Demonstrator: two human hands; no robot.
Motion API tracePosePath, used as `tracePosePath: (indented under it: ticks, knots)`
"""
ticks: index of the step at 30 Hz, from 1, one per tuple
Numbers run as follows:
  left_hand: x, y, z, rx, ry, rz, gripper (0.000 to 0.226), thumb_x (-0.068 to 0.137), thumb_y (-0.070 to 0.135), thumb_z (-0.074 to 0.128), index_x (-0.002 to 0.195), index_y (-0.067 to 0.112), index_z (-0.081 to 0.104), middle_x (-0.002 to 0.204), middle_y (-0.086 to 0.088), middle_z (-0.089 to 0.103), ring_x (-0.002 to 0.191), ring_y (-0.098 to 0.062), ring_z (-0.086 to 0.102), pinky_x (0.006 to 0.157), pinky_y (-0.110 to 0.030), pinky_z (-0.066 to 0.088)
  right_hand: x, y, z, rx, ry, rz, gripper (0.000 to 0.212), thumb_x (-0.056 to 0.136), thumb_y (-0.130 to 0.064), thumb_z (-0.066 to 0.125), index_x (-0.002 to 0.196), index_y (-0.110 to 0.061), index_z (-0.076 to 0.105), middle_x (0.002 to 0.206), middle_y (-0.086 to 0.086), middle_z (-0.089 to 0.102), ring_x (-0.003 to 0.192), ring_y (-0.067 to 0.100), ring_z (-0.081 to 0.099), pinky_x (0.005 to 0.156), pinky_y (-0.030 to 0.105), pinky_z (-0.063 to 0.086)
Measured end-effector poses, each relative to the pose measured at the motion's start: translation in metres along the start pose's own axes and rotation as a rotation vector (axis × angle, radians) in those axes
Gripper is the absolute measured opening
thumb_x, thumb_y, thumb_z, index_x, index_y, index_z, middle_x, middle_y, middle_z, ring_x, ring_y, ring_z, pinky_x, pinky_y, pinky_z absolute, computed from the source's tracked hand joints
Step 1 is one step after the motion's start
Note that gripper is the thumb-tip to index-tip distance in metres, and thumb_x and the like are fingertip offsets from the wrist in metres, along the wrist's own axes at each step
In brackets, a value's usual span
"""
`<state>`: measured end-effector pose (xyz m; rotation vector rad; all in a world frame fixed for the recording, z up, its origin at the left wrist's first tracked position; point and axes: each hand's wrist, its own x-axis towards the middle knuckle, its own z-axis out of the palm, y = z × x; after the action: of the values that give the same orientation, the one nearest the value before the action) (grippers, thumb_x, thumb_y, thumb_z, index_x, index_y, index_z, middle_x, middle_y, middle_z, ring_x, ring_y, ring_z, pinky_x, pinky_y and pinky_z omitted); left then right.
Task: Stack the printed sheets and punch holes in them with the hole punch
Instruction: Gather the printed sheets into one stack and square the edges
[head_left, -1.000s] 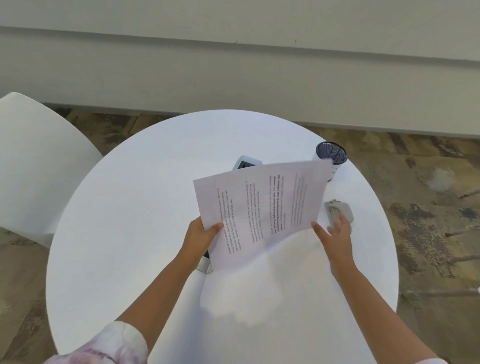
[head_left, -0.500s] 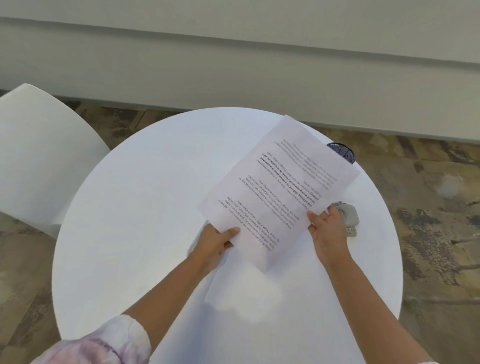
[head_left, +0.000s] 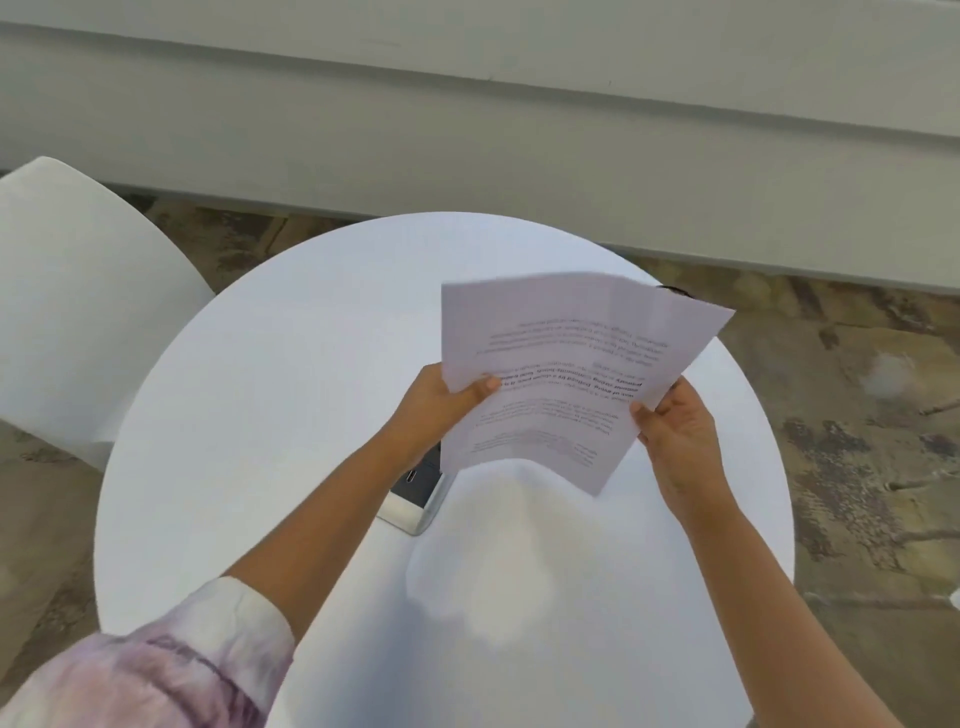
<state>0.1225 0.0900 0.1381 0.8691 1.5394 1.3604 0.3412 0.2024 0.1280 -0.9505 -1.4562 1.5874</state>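
**White sheets lifted, fanned between both hands**

Paper sheets held above the round table, off its surface, tilted up toward the camera. Left hand pinching the left edge, thumb on top of the page. Right hand gripping the lower right corner, fingers curled round the edge.

Versus half a second ago: then seen as one flat slab angled toward the far right; now turned squarer to the camera, raised, and splayed, with at least two edges showing apart at the top right. Right hand shifted from the near edge to the right corner. Camera view tipped slightly, more of the wall in frame.

Hidden or unclear: print blurred, unreadable, text running upside down. Sheet count not determinable. Hole punch not made out; seen near the right hand earlier, now covered by paper and hand. Dark cup reduced to a sliver of rim behind the top right corner. Grey device partly under the left forearm and the sheets, only its near end showing. White chair cut off at the left edge. Tie-dye sleeve at lower left.
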Motion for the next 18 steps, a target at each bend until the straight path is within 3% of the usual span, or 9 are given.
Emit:
tracePosePath:
  ticks: [3,6,9,13,18]
  knots:
    - [-0.002,0.005,0.011,0.006,0.051,0.044,0.012,0.087,0.021,0.060,0.094,0.031,0.064,0.093,0.010,0.069,0.078,-0.007,0.068,0.072,-0.025,0.056,0.000,-0.001,0.000,-0.006,0.020,-0.040,0.035,0.090,0.005,0.048,0.125,0.001,0.047,0.118,0.008,0.063,0.115,0.031,0.057,0.098,0.047,0.048]
    - [-0.003,0.001,0.014,0.032,0.069,0.043,0.012,0.088,0.020,0.059,0.098,0.025,0.063,0.095,0.005,0.069,0.083,-0.014,0.067,0.074,-0.028,0.056,-0.003,0.003,-0.003,0.000,0.037,-0.033,0.035,0.090,0.006,0.047,0.124,-0.002,0.050,0.109,-0.005,0.068,0.112,0.027,0.059,0.094,0.039,0.052]
    - [-0.004,-0.013,0.015,0.054,0.080,-0.011,0.021,0.089,0.020,0.059,0.109,0.015,0.063,0.105,-0.005,0.068,0.094,-0.025,0.066,0.083,-0.039,0.054,-0.005,0.014,-0.005,-0.011,0.022,-0.002,0.033,0.089,0.007,0.048,0.120,-0.005,0.052,0.105,-0.008,0.070,0.109,0.025,0.061,0.095,0.041,0.051]
    - [-0.006,-0.026,0.017,0.034,0.100,-0.035,0.029,0.089,0.020,0.058,0.116,0.011,0.061,0.113,-0.009,0.067,0.100,-0.024,0.064,0.087,-0.040,0.052,-0.003,0.024,-0.001,-0.032,0.018,0.030,0.031,0.089,0.002,0.052,0.113,-0.016,0.057,0.106,-0.008,0.070,0.107,0.021,0.062,0.092,0.037,0.052]
    - [-0.003,-0.031,0.016,-0.072,0.213,-0.054,0.022,0.090,0.018,0.058,0.111,0.015,0.062,0.109,-0.006,0.067,0.093,-0.019,0.065,0.079,-0.030,0.055,-0.002,0.042,-0.004,-0.162,0.129,0.171,0.052,0.084,-0.009,0.064,0.128,-0.027,0.042,0.134,0.003,0.051,0.123,0.018,0.049,0.103,0.040,0.041]
